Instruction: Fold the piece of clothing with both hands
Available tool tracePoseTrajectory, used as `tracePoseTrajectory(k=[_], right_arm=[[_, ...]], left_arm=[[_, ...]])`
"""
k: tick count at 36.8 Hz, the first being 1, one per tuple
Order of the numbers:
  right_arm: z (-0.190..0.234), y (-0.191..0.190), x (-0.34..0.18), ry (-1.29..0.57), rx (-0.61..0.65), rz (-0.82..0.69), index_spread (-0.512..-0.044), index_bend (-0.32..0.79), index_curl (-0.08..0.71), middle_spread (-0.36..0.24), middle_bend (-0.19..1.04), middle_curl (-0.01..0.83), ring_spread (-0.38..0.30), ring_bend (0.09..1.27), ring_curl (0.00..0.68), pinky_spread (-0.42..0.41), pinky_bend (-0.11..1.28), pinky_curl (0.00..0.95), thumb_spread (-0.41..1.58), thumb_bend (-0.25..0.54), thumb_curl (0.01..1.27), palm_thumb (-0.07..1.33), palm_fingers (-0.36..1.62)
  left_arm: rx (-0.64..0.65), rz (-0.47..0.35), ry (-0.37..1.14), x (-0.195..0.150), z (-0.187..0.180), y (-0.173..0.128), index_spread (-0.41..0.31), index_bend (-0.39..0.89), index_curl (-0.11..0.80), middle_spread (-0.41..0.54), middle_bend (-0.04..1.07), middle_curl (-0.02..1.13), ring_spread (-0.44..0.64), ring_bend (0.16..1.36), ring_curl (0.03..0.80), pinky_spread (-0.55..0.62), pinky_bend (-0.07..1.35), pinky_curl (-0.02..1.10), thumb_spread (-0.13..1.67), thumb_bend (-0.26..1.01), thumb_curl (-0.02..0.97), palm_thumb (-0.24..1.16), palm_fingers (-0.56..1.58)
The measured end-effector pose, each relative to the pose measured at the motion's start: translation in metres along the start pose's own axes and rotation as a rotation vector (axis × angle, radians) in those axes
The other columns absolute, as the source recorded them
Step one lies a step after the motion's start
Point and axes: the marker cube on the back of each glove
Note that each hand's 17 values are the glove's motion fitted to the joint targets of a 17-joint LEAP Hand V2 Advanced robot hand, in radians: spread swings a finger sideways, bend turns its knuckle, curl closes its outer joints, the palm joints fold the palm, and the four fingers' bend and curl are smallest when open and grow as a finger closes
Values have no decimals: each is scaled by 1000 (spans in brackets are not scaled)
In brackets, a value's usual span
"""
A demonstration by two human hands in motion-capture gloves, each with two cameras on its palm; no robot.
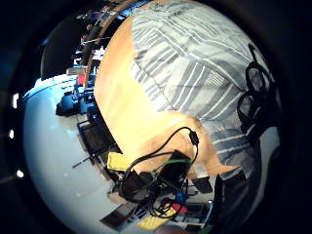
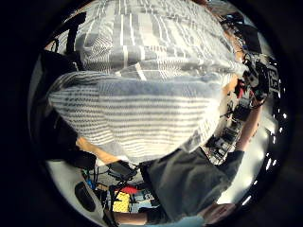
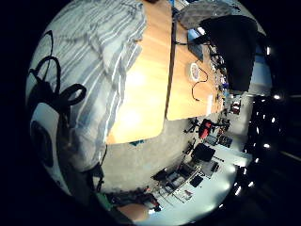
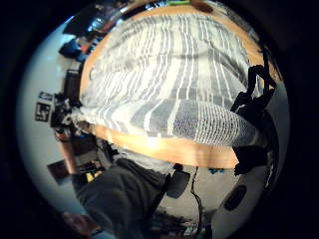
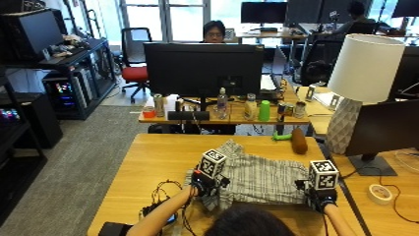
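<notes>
Presently, item one: a grey-and-white striped woven garment (image 5: pixel 262 179), lying spread on the light wooden table (image 5: pixel 150 167) directly ahead of me, its long axis running side to side across my reach and one lobe of cloth trailing toward the far edge. Item two: my left hand (image 5: pixel 208 187), black-gloved, at the garment's near left corner. Item three: my right hand (image 5: pixel 320 195), black-gloved, at its near right corner. The two hands are well apart, one at each end of the near hem, about equally near to it. From the thumb-side palm views the hem looks raised and bunched close against each palm, so I judge both hands to be gripping it, though no finger shows plainly. With the cloth stretching away from both hands, the fold should carry the near hem forward over the far part.
</notes>
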Motion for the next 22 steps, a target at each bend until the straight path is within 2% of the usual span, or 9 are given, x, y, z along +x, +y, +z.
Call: tracePoseTrajectory(k=[5, 10, 15, 19, 22], right_arm=[[-41, 6, -1, 42, 11, 0, -254, 207, 427, -162, 355, 478, -244, 676, 449, -372, 541, 378, 797, -17, 373, 1143, 1377], [-85, -2, 0, 79, 46, 25, -255, 203, 436, -163, 356, 480, -244, 677, 451, -373, 541, 380, 800, -17, 368, 1146, 1376], [-112, -33, 2, 95, 63, 57, -255, 200, 443, -163, 358, 482, -241, 672, 452, -373, 543, 381, 802, -17, 364, 1146, 1373], [-115, -67, 3, 100, 50, 81, -256, 198, 448, -164, 359, 484, -240, 671, 453, -374, 543, 382, 806, -17, 361, 1146, 1373], [-108, -95, 6, 100, 25, 104, -256, 197, 451, -165, 360, 485, -240, 671, 453, -374, 543, 383, 808, -17, 358, 1146, 1373]], left_arm=[[-20, 37, -14, 1, -35, 16, -304, 172, 431, -317, 267, 450, -358, 505, 375, -489, 642, 367, 1216, 75, 283, 694, 1256], [-4, 19, -39, -11, -71, 9, -302, 168, 438, -321, 278, 464, -358, 503, 385, -480, 616, 370, 1237, 61, 275, 701, 1249], [9, -45, -25, -36, -96, -20, -301, 166, 443, -324, 281, 475, -361, 500, 394, -475, 599, 372, 1255, 47, 268, 707, 1243], [-4, -103, -3, -56, -103, -54, -300, 164, 446, -324, 283, 484, -362, 497, 398, -473, 592, 375, 1264, 37, 264, 711, 1244], [-48, -170, 11, -57, -114, -53, -300, 166, 449, -322, 285, 489, -363, 498, 402, -468, 576, 374, 1270, 29, 261, 715, 1239]])
